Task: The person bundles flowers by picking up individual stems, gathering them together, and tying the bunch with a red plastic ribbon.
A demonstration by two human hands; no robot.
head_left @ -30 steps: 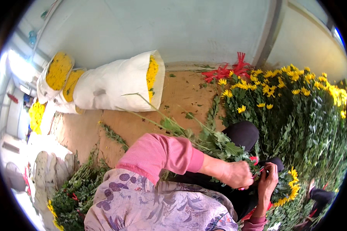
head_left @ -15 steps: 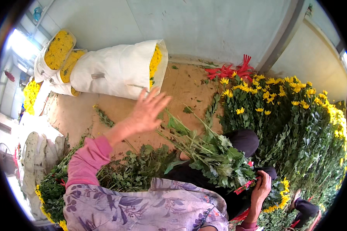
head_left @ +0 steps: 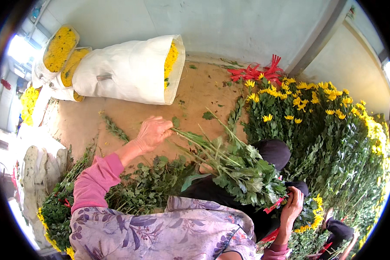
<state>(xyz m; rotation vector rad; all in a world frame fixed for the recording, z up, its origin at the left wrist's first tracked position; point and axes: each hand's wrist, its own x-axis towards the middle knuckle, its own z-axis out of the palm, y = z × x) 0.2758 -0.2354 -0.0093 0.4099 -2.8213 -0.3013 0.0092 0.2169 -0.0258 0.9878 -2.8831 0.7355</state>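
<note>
Across my lap lies a bunch of yellow chrysanthemums [head_left: 247, 173], its leafy stems pointing left and its flower heads at the right. My left hand [head_left: 154, 133] is closed at the tips of some stems, pinching them over the floor. Near the flower heads, my right hand [head_left: 293, 204] is curled against the bunch, beside a red ribbon [head_left: 274, 206] on it. The fingers of that hand are partly hidden by the leaves.
Cut chrysanthemums [head_left: 320, 130] stand massed along the right side. White wrapped bundles of yellow flowers [head_left: 125, 71] lie by the back wall, with red ribbons [head_left: 271, 71] in the corner. Loose leafy stems [head_left: 147, 186] cover the floor before me. A grey-white sack [head_left: 34, 186] sits left.
My left hand was spread open and blurred above the stems; it has come down and closed on the stem ends. My right hand has stayed at the bunch.
</note>
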